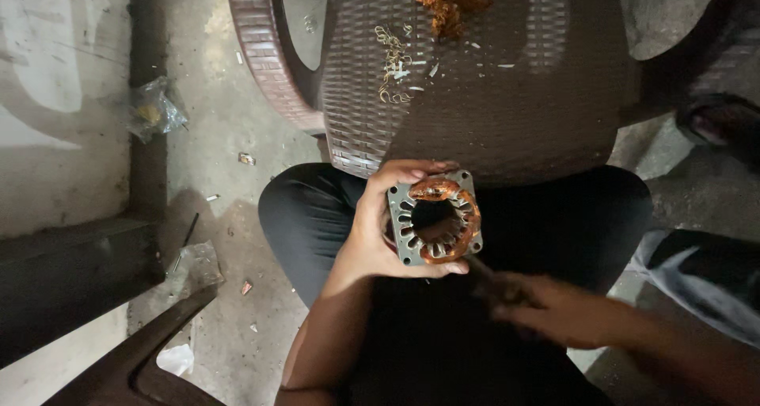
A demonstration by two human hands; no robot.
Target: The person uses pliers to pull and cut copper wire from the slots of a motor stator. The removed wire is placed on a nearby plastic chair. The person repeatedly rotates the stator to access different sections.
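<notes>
My left hand grips a square grey metal motor stator over my lap, thumb under its lower edge, fingers over its top. Copper wire coils fill part of its ring of slots; the centre hole is open. My right hand is blurred, just below and right of the stator. It is closed on a thin dark tool whose tip reaches the stator's lower right corner.
A brown woven plastic chair stands in front of my knees, carrying a clump of pulled copper wire and pale scraps. Crumpled plastic bags and litter lie on the concrete floor to the left. A second chair's arm is at bottom left.
</notes>
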